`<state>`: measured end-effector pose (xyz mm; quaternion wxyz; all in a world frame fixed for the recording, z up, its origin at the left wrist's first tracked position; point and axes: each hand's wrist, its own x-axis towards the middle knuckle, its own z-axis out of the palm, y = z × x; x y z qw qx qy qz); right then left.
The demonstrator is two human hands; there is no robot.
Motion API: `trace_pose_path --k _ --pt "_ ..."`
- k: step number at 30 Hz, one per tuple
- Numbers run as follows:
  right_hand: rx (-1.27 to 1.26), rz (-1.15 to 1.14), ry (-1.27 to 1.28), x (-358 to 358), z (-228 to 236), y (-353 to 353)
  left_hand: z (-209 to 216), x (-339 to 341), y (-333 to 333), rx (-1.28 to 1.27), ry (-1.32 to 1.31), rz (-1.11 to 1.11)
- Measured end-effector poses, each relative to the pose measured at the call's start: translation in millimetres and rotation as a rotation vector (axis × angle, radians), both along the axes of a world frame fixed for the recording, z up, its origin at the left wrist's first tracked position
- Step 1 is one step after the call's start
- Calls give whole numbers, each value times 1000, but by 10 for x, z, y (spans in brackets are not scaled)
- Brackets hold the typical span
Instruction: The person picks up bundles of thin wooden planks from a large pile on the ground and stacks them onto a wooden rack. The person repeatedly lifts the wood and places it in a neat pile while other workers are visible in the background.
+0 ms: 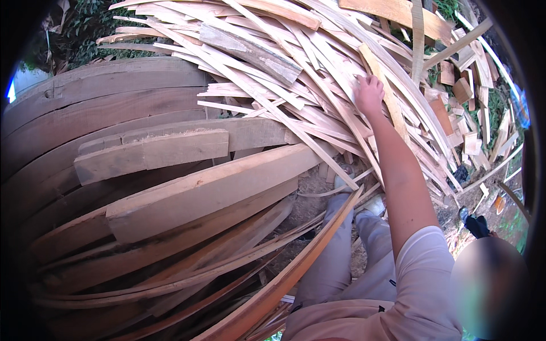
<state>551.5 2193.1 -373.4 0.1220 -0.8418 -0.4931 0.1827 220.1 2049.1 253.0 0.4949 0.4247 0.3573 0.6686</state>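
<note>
My right arm stretches forward over a big heap of thin pale wooden strips (324, 94). At its end my right hand (369, 94) rests low on the heap, with its fingers curled down; what they close round is hidden. Just right of the hand lies a yellowish board (384, 85), thicker than the strips about it. My left hand does not show. Beside my legs, a long reddish-brown plank (296, 261) slants up from the lower edge, its tip near my knees.
Thick sawn beams (210, 187) are stacked at the left. A rough grey slab (250, 51) lies on the heap. Wood offcuts (472, 142) litter the ground at the right. Another person (489, 278), blurred, is near my right side.
</note>
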Motion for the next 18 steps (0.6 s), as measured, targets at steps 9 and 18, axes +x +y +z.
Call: trace_pose_path --k 9,18 --pt "-81 -40 176 -181 21 104 -18 -90 148 -15 -5 -87" --pt "-121 277 400 147 -50 50 48 -331 239 -40 3 -226"
